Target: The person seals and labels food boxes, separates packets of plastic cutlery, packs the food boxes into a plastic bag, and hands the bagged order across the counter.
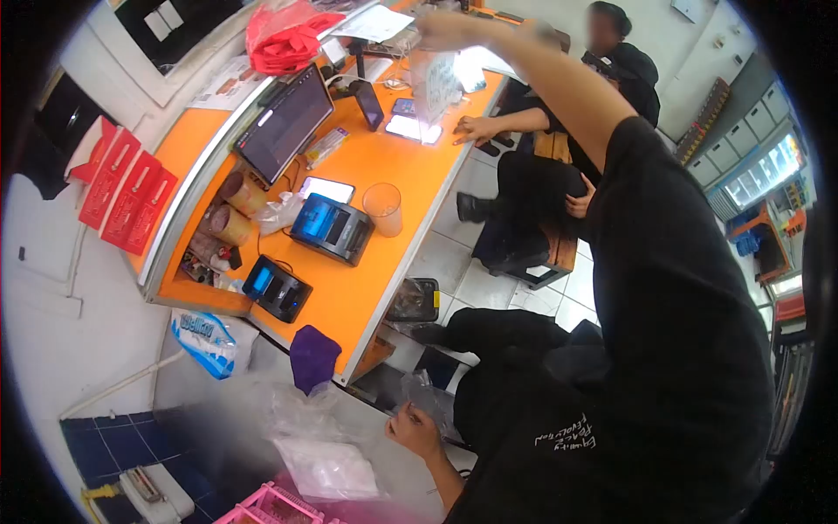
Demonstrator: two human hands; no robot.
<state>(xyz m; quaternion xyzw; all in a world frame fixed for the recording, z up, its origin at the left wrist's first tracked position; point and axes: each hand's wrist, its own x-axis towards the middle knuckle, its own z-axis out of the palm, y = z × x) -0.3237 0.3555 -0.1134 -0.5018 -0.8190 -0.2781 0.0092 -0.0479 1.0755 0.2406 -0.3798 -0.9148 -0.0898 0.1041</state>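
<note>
My right hand [445, 33] is raised over the far end of the orange counter, closed on the top of a clear plastic bag [434, 83] with printing on it. The bag hangs above the phones; its contents are hard to make out. Low in the view, my left hand [414, 431] has its fingers curled together at a crumpled clear plastic bag [422, 390], beside the steel surface. A bundle of clear plastic bags [327, 463] lies to the left of it, with a purple cloth-like item [314, 358] above.
The orange counter [384, 293] carries a monitor [285, 122], two label printers [332, 229] [277, 288], a plastic cup [382, 210] and a lit phone [414, 129]. A seated person's hand [477, 130] rests by the counter edge. A pink basket [272, 506] stands at the bottom.
</note>
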